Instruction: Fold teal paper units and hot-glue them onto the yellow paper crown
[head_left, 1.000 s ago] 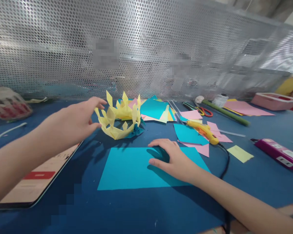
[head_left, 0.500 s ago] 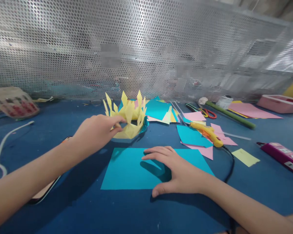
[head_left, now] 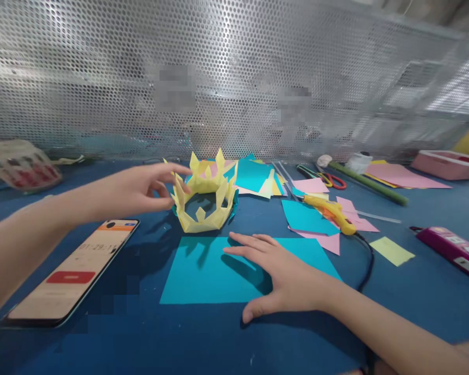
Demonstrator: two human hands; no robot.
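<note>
A yellow folded-paper crown [head_left: 203, 225] with pointed tips stands on the blue table, with bits of teal paper at its sides. My left hand [head_left: 146, 186] is at the crown's left edge, fingers apart and gripping nothing; whether a fingertip still touches the paper I cannot tell. In front of the crown lies a flat teal sheet of paper [head_left: 197, 276]. Over the sheet's right part, my right hand [head_left: 275, 271] is spread open, its thumb near the front edge. A shadow falls beneath its palm.
A phone [head_left: 78, 260] showing a timer lies at left, near a clear plastic basket [head_left: 25, 164]. To the right are a yellow glue gun [head_left: 332, 211] with its cord, red-handled scissors [head_left: 338, 181], a green stem [head_left: 369, 183], paper scraps [head_left: 254, 174] and a purple power strip [head_left: 455, 250].
My left hand has let go of the crown and drawn back left and up. The crown now sits slightly nearer, and more of the phone shows. My right hand stays almost still.
</note>
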